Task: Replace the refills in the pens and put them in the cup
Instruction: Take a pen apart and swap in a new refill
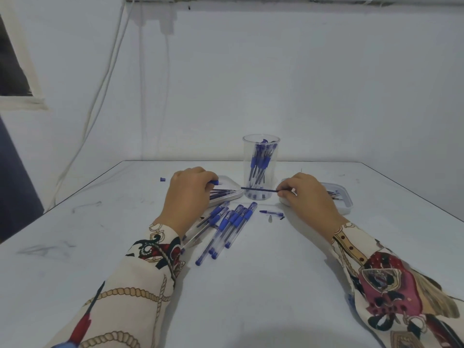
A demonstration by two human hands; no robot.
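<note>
the person's right hand [307, 194] pinches one end of a thin dark blue refill [258, 189], so its grip is grasping that refill, which lies level in the air in front of the tall clear plastic cup [261, 167]. holding it by the very end leaves nearly the whole length free, which suits either sliding it into a barrel or dropping it in a tray. the left hand [188, 194] is curled around a blue-ended pen part [214, 182], probably the barrel the refill belongs to; its grip is clenched on that part above the shallow white tray on the left [236, 194], which holds a fan of dark refills. a second white tray on the right [347, 204] holds more refills, so one tray likely serves old and one new, though which is which cannot be told. the cup stands between the trays at the far middle of the pale bench [238, 297] and already holds several blue pens. a loose cluster of clear blue-grip pens [226, 227] lies near the hands, apparently waiting. a blue cap with small parts [272, 213] sits just beside them.
</note>
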